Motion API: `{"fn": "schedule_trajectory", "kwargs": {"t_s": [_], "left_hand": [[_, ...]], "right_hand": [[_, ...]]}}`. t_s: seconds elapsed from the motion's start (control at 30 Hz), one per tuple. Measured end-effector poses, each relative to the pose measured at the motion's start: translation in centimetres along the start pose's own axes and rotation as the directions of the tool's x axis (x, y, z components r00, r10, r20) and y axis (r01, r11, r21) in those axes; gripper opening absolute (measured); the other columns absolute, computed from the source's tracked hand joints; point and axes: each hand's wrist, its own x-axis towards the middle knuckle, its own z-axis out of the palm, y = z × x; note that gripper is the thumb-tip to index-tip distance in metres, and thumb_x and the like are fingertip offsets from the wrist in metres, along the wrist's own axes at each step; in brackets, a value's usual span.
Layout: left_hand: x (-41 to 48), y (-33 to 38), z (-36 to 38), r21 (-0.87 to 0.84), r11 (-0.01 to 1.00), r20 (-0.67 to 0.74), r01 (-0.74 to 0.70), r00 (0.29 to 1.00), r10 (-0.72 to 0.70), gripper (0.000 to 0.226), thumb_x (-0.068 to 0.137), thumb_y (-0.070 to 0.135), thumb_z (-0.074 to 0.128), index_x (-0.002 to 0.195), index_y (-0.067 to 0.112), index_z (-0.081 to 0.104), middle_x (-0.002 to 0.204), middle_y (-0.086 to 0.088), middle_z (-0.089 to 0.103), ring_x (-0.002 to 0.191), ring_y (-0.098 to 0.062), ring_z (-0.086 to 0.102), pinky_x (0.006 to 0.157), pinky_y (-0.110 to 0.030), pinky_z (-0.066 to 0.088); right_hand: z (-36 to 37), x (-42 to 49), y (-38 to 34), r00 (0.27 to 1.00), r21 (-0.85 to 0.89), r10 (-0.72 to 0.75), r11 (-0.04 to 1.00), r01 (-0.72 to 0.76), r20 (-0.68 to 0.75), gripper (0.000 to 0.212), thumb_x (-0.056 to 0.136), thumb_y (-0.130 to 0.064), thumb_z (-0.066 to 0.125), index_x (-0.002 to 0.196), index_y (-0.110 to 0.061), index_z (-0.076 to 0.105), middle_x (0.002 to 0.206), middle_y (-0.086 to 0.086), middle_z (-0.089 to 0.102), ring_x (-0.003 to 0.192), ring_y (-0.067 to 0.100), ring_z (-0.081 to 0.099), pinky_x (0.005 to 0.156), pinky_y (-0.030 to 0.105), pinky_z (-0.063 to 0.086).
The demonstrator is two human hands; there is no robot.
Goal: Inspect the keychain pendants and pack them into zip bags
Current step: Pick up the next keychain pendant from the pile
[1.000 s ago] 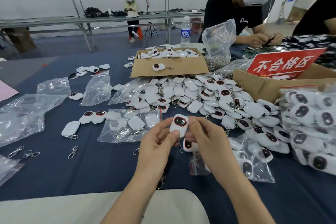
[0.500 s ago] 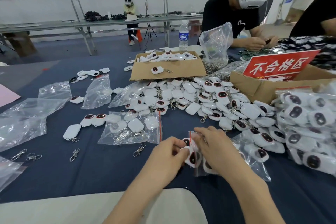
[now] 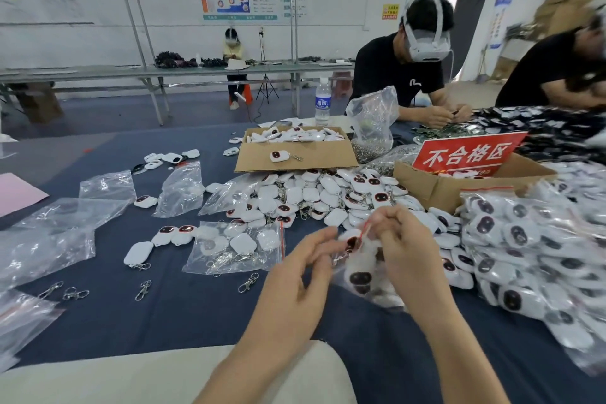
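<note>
Zip bag (image 3: 377, 300) clear, red seal, white dark-faced pendants (image 3: 360, 278) inside, at 6 o'clock of loose pile (image 3: 328, 193). Right hand (image 3: 405, 249) pinches bag top; left hand (image 3: 301, 272) loosely spread, fingertips (image 3: 329, 233) at bag's 9 o'clock.

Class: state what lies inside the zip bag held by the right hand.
White keychain pendants with dark, red-rimmed faces show through the zip bag; the right hand covers part, so their number is unclear.

Bright, even indoor light, only faint soft shadows on the dark blue surface (image 3: 183, 318), motion blur on the right hand (image 3: 406, 249) and its zip bag (image 3: 364, 275), heavy smear along the right edge, wide-angle bowing of the metal frame posts (image 3: 139, 43)
</note>
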Motion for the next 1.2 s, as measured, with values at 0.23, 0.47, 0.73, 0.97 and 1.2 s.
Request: {"fn": "schedule_trajectory", "kwargs": {"t_s": [0.23,0.47,0.73,0.97,1.2], "left_hand": [[-0.4,1.4,-1.5,-0.065,0.992,-0.074,0.110,0.991,-0.115,0.017,0.099,0.028,0.062,0.112,0.037,0.066,0.103,0.024,0.071,0.095,-0.001,0.065,0.077,-0.009,0.047],[0.4,3.9,-4.9,0.003,1.000,-0.241,0.003,0.971,-0.002,0.021,0.100,0.022,0.059,0.085,0.030,0.072,0.080,0.017,0.073,0.073,0.001,0.063,0.065,-0.010,0.045],[-2.9,3.1,-7.5,0.108,0.990,-0.149,0.088,0.986,-0.071,0.025,0.098,0.017,0.062,0.078,0.025,0.072,0.081,0.012,0.073,0.080,-0.006,0.065,0.077,-0.018,0.049],[-3.6,3.6,-8.5,0.189,0.980,-0.052,0.063,0.997,-0.054,0.025,0.095,0.035,0.066,0.119,0.041,0.061,0.109,0.029,0.066,0.102,0.008,0.060,0.082,-0.008,0.047],[-2.0,4.2,-7.2,0.524,0.839,0.151,-0.147,0.985,0.079,0.021,0.098,0.024,0.065,0.117,0.030,0.067,0.111,0.019,0.068,0.105,0.004,0.059,0.093,-0.015,0.044]], "right_hand": [[0.4,-1.2,-4.5,0.994,0.399,0.054,0.917,-0.011,-0.096,0.014,0.103,-0.022,0.056,0.096,-0.013,0.065,0.076,-0.013,0.076,0.066,-0.003,0.069,0.053,0.009,0.049],[0.2,-3.1,-4.0,0.999,0.292,0.004,0.956,0.010,-0.049,0.010,0.096,-0.035,0.065,0.100,-0.027,0.071,0.090,-0.009,0.078,0.088,0.009,0.074,0.080,0.027,0.057],[1.7,-5.6,-3.2,0.997,0.032,0.038,0.999,-0.041,0.071,0.038,0.103,-0.004,0.038,0.086,-0.027,0.063,0.083,-0.008,0.074,0.083,0.008,0.070,0.077,0.022,0.055],[2.9,-7.0,-5.0,0.988,-0.353,-0.004,0.934,0.059,0.154,0.048,0.086,0.010,0.030,0.095,-0.037,0.040,0.088,-0.014,0.055,0.082,0.017,0.059,0.075,0.040,0.050],[2.7,-7.5,-4.8,0.990,-0.222,0.023,0.975,0.009,0.142,0.041,0.105,-0.014,0.034,0.090,-0.051,0.046,0.091,-0.018,0.065,0.080,0.007,0.061,0.055,0.018,0.049]]}}
